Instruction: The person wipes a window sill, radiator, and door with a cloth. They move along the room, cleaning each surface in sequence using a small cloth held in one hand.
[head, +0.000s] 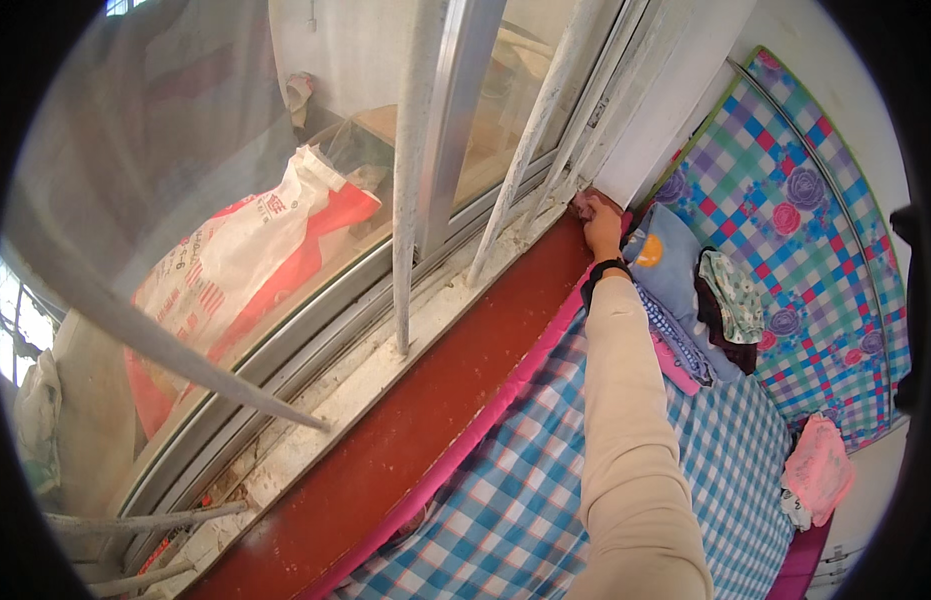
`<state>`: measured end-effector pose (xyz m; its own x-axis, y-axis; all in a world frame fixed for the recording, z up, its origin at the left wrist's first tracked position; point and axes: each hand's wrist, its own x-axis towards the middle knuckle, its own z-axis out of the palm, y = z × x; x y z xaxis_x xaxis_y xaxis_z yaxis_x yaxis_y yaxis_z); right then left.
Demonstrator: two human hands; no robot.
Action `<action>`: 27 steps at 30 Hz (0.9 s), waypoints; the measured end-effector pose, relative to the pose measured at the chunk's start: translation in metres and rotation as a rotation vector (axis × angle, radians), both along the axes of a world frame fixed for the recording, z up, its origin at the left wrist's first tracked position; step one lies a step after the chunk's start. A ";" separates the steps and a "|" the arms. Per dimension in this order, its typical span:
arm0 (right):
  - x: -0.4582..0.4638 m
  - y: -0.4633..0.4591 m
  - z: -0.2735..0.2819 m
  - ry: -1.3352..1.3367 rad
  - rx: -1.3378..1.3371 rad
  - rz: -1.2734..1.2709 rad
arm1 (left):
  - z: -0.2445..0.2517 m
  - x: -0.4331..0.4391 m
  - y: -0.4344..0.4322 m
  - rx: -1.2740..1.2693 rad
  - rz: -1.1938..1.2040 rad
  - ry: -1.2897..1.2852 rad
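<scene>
My right hand [605,231] reaches to the far corner of a red-brown window sill [435,405]. Its fingers press a bunched, dull pink cloth [584,204] down where the sill meets the white window frame [653,112]. Part of the cloth is hidden beneath the fingers. A black band [606,277] circles the wrist, below a beige sleeve [630,420]. Close to the hand lies a blue-grey pillow [671,244] with an orange spot. My left hand is out of view.
White-painted metal bars [405,225] rise from the dirty inner ledge [360,375], before sliding glass. Behind the glass stands a red and white sack [240,262]. A checked bed sheet [495,510], folded clothes [735,296], a pink cloth [816,469] and a flowered wall covering [803,247] are on the right.
</scene>
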<state>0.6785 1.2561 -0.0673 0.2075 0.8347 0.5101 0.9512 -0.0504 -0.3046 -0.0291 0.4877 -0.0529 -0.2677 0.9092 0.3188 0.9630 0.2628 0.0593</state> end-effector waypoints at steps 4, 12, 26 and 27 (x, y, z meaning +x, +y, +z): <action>-0.003 -0.022 -0.003 0.022 0.035 0.102 | 0.005 0.010 0.008 0.023 0.026 -0.006; -0.042 -0.094 0.008 0.136 0.054 0.224 | 0.007 0.020 0.012 0.074 0.075 -0.027; -0.048 -0.172 0.028 0.192 -0.127 0.553 | -0.031 -0.004 -0.005 0.097 0.119 -0.145; -0.048 -0.173 0.034 0.273 -0.234 0.522 | -0.031 -0.003 -0.005 0.092 0.123 -0.142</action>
